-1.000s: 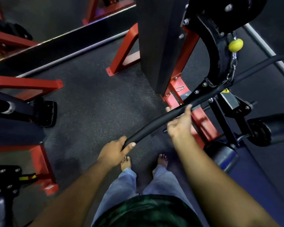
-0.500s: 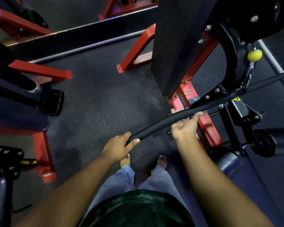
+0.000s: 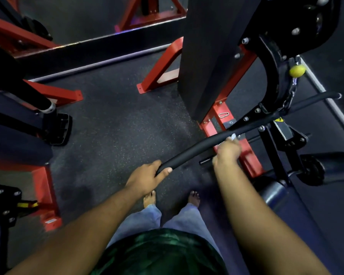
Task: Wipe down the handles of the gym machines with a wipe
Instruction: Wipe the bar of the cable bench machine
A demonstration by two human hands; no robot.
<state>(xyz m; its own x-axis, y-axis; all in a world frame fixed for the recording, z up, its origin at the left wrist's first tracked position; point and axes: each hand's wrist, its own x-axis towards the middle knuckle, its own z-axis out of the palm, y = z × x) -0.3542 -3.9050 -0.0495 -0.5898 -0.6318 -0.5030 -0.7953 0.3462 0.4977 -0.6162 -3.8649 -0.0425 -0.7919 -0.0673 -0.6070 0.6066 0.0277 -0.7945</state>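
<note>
The left hand (image 3: 147,178) grips the near end of the black bar (image 3: 195,148), thumb beneath it. At two o'clock from it, the right hand (image 3: 227,151) pinches a white wipe (image 3: 233,136) against the bar's middle.

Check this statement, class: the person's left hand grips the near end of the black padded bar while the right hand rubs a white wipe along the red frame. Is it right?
Not quite. In the head view, the right hand holds the white wipe against the black padded bar itself, not the red frame, which lies below it. The left hand does grip the bar's near end.
</note>
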